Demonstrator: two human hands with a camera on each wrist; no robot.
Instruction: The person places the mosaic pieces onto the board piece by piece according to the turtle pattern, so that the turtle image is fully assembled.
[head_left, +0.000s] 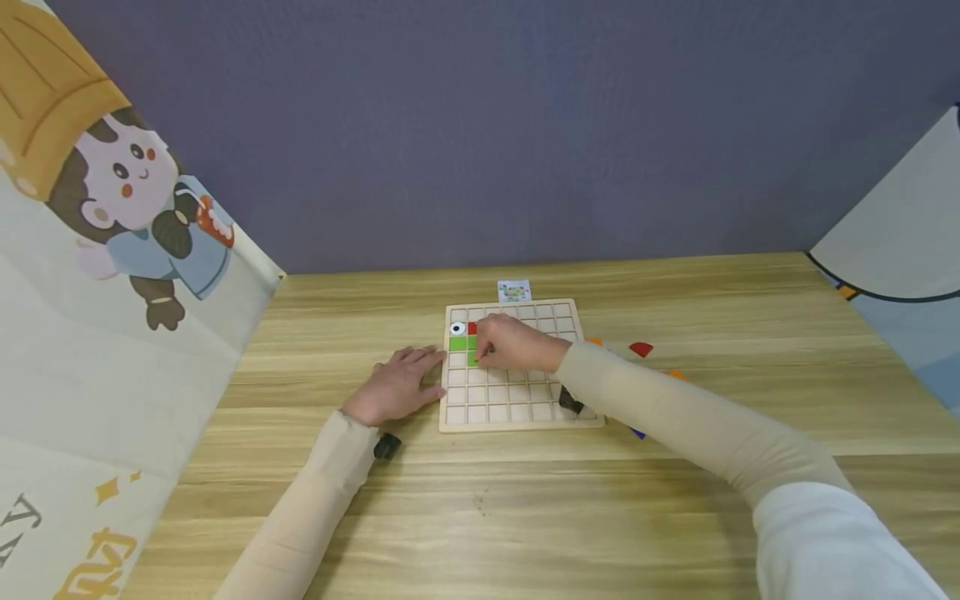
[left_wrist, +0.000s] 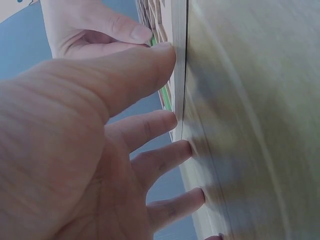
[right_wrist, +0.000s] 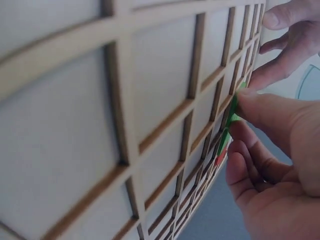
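A wooden grid board [head_left: 498, 423] lies flat on the table. My right hand [head_left: 513, 343] reaches over its upper left part, thumb and index finger pinching a green tile [right_wrist: 232, 111] at one of the cells. Beside it, partly hidden by the fingers, a red tile [head_left: 472, 328] sits in the board. An eye tile [head_left: 457, 329], white with a black dot, occupies a cell in the left column, with another green tile [head_left: 457, 343] just below. At the board's left edge my left hand [head_left: 397, 385] rests with spread fingers, thumb and index fingertips against the wooden rim.
Behind the board is a small picture card [head_left: 513, 290]. Right of the board, loose pieces lie near the right forearm: a red quarter-round piece [head_left: 641, 349], an orange piece [head_left: 677, 375] and a blue piece [head_left: 638, 433]. A dark wall [head_left: 525, 150] stands behind the table.
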